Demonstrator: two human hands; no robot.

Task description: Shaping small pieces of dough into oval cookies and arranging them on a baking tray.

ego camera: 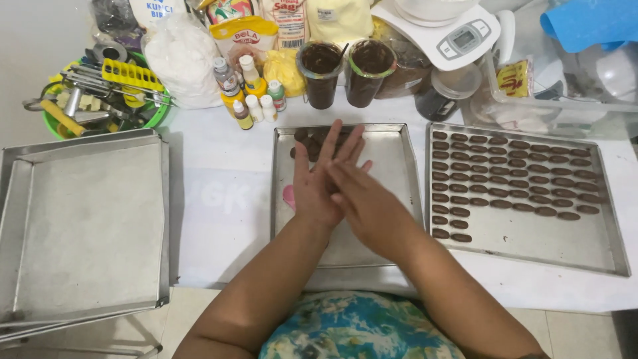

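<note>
At the centre of the frame the left hand (318,178) and right hand (362,199) are pressed palm to palm above the middle tray (395,159), fingers stretched out flat, the right laid across the left. Neither is closed round anything that shows; if a bit of dough sits between the palms, it is hidden, and I cannot tell.

A small cluster of dark dough pieces (312,141) lies at the upper left of that tray, partly behind the left fingertips. To the right, the full tray (615,256) carries neat rows of brown ovals (512,174) over its upper half.

Likely risks, as a judgement:
- The left fingertips hang just over the dark pieces; a dip of the hand could squash or smear them.
- The right forearm runs close to the full tray's left edge; a swing outward could nudge the tray or dent the nearest ovals.
- The two cups (345,73) of dark mix and the small bottles (252,96) stand just beyond the middle tray at the top; a forward reach could tip them onto the white counter (219,199).
- The empty trays (86,219) at the left seem to jut past the counter edge, so a knock could send them down.
</note>
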